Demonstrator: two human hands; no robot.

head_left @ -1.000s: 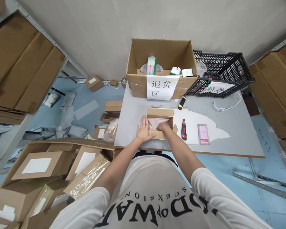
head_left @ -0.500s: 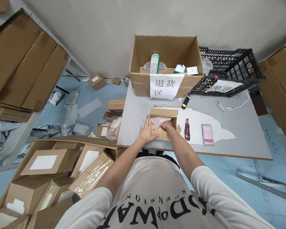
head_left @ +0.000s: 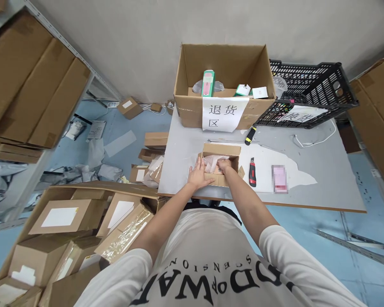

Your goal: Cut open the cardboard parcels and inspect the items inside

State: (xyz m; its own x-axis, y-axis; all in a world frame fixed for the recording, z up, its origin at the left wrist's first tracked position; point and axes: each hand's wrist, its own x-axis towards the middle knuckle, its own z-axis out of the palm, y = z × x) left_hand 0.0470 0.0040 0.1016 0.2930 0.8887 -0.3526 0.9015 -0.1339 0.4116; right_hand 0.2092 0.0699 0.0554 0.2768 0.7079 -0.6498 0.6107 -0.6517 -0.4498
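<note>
A small open carton (head_left: 220,150) sits at the near edge of the grey counter (head_left: 323,170), directly in front of the person. The left hand (head_left: 199,175) lies flat against the carton's left wall and near-left corner, fingers (head_left: 197,163) spread and released, gripping nothing. The right hand (head_left: 224,165) is inside the carton, fingers curled down onto a pale pink plastic wrap (head_left: 211,161); the carton walls and the hand itself hide the fingertips, so whether the wrap is truly pinched cannot be determined. What lies under the wrap is hidden, apart from a small printed label that is too small to read.

To the right of the carton, apart from it, a red-and-black utility knife (head_left: 252,172) lies on a white sheet, and beyond it a pink item (head_left: 279,179), blurred past identification. A yellow-and-black tool (head_left: 250,135) lies further back. At the rear of the counter stands a large open carton (head_left: 224,68) with a paper sign, holding a green-and-pink box (head_left: 208,83) and small white packets. Beside it, a black plastic crate (head_left: 310,91) overhangs the far edge; its contents are indistinct. More cartons (head_left: 64,217) lie stacked on the floor at left, partly cut off by the frame.
</note>
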